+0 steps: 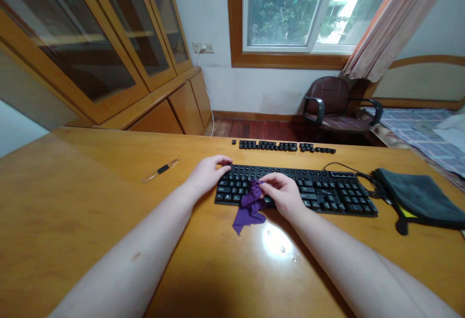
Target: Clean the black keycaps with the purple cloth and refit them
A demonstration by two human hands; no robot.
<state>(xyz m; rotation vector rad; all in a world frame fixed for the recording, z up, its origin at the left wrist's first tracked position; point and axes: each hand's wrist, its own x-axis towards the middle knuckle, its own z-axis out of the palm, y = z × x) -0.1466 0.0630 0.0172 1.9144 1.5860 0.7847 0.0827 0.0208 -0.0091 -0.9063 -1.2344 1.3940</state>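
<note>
A black keyboard (341,201) lies on the wooden desk, with bare sockets along its top row where keycaps are off. At its upper left corner, my left hand (209,171) steadies the edge between thumb and fingers. My right hand (283,193) pinches a crumpled purple cloth (251,206) over the left-middle keys. The cloth's loose end hangs past the keyboard's front edge onto the desk. Beyond the keyboard, loose black keycaps (268,146) stand in a row near the desk's far edge.
A slim tool with a black grip (163,168) lies to the left on the desk (90,201). On the right are a coiled cable (378,187) and a dark grey pouch (417,194). Water drops (282,249) dot the desk in front. An armchair (330,102) stands beyond.
</note>
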